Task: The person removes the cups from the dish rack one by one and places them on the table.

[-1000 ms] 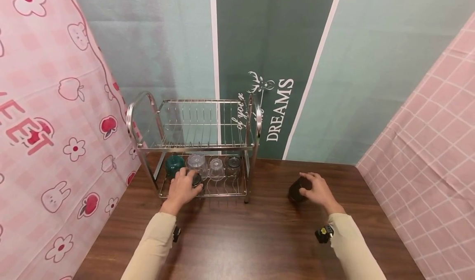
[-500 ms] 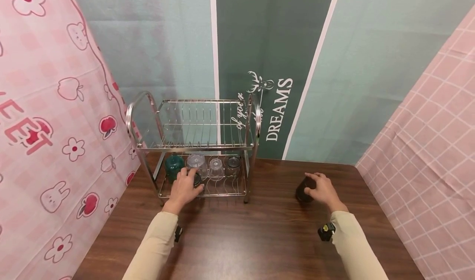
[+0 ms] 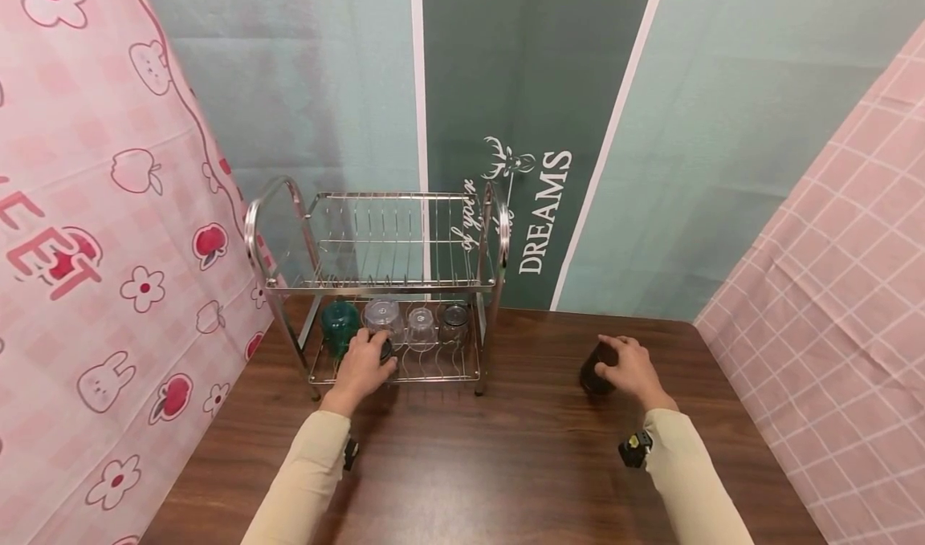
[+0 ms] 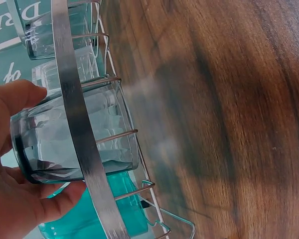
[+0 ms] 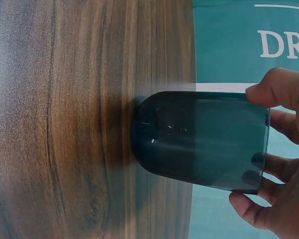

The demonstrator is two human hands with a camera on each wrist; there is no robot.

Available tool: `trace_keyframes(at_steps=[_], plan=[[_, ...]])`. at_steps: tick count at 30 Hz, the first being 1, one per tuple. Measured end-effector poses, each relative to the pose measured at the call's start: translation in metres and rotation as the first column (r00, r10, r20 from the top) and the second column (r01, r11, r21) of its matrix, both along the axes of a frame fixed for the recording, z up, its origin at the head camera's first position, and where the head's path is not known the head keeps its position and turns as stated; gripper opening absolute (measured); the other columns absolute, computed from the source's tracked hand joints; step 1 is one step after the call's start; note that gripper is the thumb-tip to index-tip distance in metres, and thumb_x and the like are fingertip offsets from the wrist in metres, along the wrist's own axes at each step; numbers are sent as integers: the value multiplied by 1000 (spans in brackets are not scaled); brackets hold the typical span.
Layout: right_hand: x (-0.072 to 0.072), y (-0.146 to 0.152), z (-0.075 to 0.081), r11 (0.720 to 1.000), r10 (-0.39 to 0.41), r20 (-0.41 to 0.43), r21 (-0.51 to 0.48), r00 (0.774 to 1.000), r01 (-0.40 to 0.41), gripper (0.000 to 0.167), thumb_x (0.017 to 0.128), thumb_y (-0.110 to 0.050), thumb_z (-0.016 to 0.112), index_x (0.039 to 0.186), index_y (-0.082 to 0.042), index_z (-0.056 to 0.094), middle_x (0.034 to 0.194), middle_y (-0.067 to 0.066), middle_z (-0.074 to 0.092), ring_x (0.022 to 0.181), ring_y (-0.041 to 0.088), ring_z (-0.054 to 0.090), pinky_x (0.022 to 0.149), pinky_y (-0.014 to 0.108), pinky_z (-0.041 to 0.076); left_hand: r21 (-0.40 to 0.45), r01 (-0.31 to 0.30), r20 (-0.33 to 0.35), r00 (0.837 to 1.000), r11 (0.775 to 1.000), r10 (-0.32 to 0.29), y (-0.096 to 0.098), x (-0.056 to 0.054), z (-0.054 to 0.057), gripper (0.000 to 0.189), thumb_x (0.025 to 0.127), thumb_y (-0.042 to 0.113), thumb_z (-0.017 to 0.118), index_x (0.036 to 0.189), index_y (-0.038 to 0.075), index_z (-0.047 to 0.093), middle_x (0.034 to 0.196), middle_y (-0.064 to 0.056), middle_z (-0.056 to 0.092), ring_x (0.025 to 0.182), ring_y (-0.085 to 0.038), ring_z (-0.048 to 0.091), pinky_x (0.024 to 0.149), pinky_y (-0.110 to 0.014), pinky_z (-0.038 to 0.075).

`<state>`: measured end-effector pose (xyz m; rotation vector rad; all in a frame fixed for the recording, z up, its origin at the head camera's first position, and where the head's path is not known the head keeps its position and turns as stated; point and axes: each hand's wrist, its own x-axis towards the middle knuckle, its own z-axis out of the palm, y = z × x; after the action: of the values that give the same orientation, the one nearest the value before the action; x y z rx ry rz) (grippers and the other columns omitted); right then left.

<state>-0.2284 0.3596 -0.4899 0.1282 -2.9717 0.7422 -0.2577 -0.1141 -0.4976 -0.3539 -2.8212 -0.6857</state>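
My left hand [image 3: 361, 366] grips a clear grey drinking glass [image 4: 50, 137] at the front of the rack's lower tier, thumb on one side and fingers on the other. The rack's metal bar crosses in front of that glass in the left wrist view. To its left stands a teal glass [image 3: 340, 324], partly behind my hand. Off to the right of the rack, my right hand [image 3: 631, 371] holds a dark tinted tumbler [image 5: 199, 142] around its rim, base downward. The base is at or just above the tabletop; I cannot tell if it touches.
A two-tier chrome dish rack [image 3: 386, 290] stands at the back left of the wooden table [image 3: 462, 465]. Behind my left hand, a clear cup [image 3: 385, 314], a small clear glass [image 3: 421, 326] and a grey glass [image 3: 454, 324] sit upside down on its lower tier. Fabric hangs around the table.
My right hand has shifted a little to the right with the dark tumbler. The left hand has edged slightly right, still holding the grey glass in the rack.
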Motion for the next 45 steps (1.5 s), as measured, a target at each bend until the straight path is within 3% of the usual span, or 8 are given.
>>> trace_keyframes(at_steps=[16, 23, 32, 39, 45], plan=[[-4, -1, -3, 1000, -20, 27, -17, 999, 20, 59, 82, -16, 64, 135, 3, 43, 130, 38, 30, 113, 58, 28, 82, 65, 33, 43, 23, 25, 999, 999, -24, -2, 0, 2, 46, 79, 18, 73, 121, 5, 57, 115, -23, 45, 102, -39, 47, 76, -49, 46], [-3, -3, 15, 999, 33, 99, 25, 995, -36, 64, 81, -16, 68, 135, 5, 41, 134, 43, 22, 118, 64, 20, 86, 69, 28, 6, 50, 13, 999, 999, -50, -5, -1, 16, 44, 77, 19, 73, 116, 5, 60, 111, -23, 48, 98, -38, 50, 74, -49, 46], [0, -8, 32, 995, 75, 129, 52, 989, -82, 61, 79, -17, 70, 130, 7, 46, 128, 42, 33, 115, 59, 31, 86, 65, 33, -10, 57, -22, 998, 998, -57, -4, 0, 26, 44, 74, 20, 75, 112, 4, 61, 109, -22, 49, 98, -38, 49, 76, -49, 45], [7, -12, 39, 992, 59, 140, 100, 988, -73, 60, 78, -19, 71, 127, 9, 49, 118, 38, 44, 108, 56, 40, 83, 61, 37, 17, 73, -44, 996, 997, -72, -2, 3, 32, 42, 74, 18, 76, 111, 4, 62, 110, -20, 49, 100, -37, 49, 77, -49, 45], [18, -21, 50, 988, 27, 174, 142, 984, -52, 61, 80, -26, 69, 127, 8, 49, 116, 38, 44, 107, 60, 37, 80, 64, 37, -11, 84, -63, 994, 996, -85, 0, 12, 39, 42, 74, 17, 75, 112, 6, 63, 109, -17, 49, 98, -34, 49, 73, -48, 46]])
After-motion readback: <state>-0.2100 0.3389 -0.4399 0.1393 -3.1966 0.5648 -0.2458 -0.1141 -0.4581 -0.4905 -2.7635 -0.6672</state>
